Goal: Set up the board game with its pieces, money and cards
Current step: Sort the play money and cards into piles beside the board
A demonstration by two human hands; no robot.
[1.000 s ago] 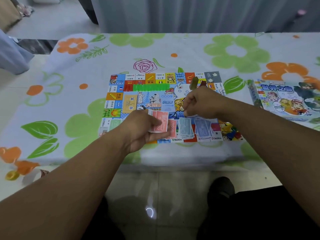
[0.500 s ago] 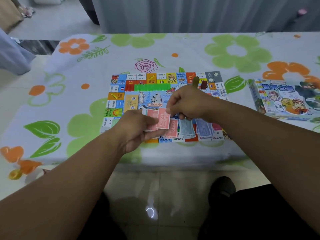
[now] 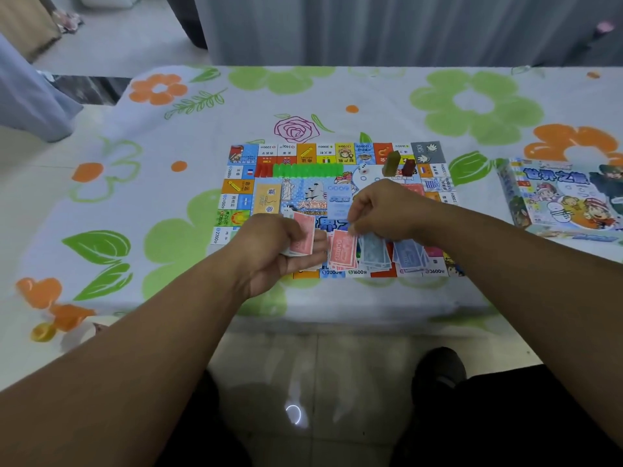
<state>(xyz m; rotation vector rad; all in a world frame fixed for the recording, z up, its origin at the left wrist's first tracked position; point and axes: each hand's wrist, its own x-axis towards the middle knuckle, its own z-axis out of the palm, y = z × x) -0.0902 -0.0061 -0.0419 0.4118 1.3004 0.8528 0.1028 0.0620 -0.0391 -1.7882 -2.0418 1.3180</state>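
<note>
- A game board [image 3: 303,183] lies flat on a floral tablecloth [image 3: 168,203], near the table's front edge.
- The left hand [image 3: 269,247] grips a small stack of red notes [image 3: 303,239] over the board's near left corner; its fingers hide the stack's lower part.
- The right hand [image 3: 384,210] hovers with its fingers curled down at the far end of a red pile [image 3: 342,252] lying on the board. Whether it pinches a note cannot be told.
- Two blue piles [image 3: 376,254] lie beside the red one, partly under the right wrist.
- A row of green houses [image 3: 308,170] and two upright tokens [image 3: 391,162] (olive and dark red) stand towards the far edge.
- The game box [image 3: 566,197] lies to the right, cut off by the frame.
</note>
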